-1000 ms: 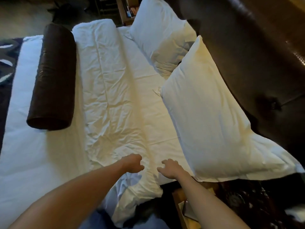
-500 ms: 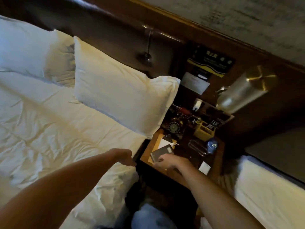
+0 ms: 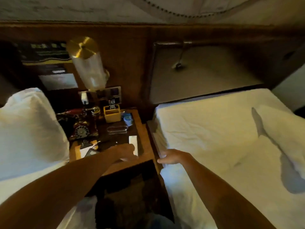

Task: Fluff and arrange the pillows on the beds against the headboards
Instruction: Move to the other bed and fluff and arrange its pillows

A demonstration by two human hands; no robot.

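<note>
Item: between-beds view. My left hand point(image 3: 123, 152) over bedside table point(image 3: 145, 129), fingers loose, holding nothing. Right hand point(image 3: 173, 158) open at 2nd bed point(image 3: 206, 129) edge, empty. 1st-bed pillow point(image 3: 31, 129) at far left; 2nd-bed pillow point(image 3: 283, 134) flat, apart from headboard point(image 3: 206, 76). Step, I judge: switching beds. Next: lift, fluff, prop. Writing on wall card unreadable.

A wooden counter point(image 3: 145, 129) stands between two beds. On it sit an old dial telephone point(image 3: 81, 125), a yellow box point(image 3: 112, 114), a blue-capped bottle point(image 3: 121, 127) lying flat and a white card point(image 3: 133, 143). The right bed point(image 3: 206, 138) carries rumpled white bedding point(image 3: 283, 138); the left bed point(image 3: 9, 185) carries a white pillow point(image 3: 28, 129).
</note>
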